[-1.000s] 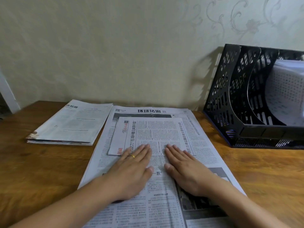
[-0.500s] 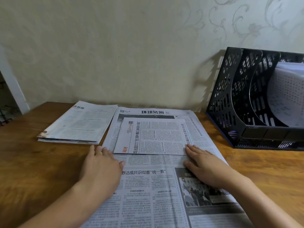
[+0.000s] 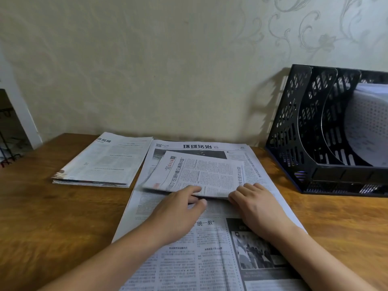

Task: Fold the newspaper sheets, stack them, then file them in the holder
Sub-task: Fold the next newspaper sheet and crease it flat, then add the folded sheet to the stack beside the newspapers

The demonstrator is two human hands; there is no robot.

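1. The left hand is reaching forward from the lower left, palm down, its fingers lying on top of the near edge of the folded sheet while the thumb is tucking under that edge — a pinching grip on the sheet.
2. The right hand is coming in from the lower right, knuckles up, its fingers curling under the sheet's near right corner, so this grip is also grasping the sheet.
3. The folded sheet is sitting on the far half of the open sheet, its near edge lifting slightly between the two hands.
4. The open sheet is lying flat on the wooden surface, running from the wall toward the camera; both forearms are crossing over it.
5. One stack of folded papers is resting on the surface just left of the open sheet — how many it holds I cannot tell.
6. One black holder is standing at the right against the wall, well apart from the hands, with three perforated dividers showing and white paper in its rightmost visible slot.
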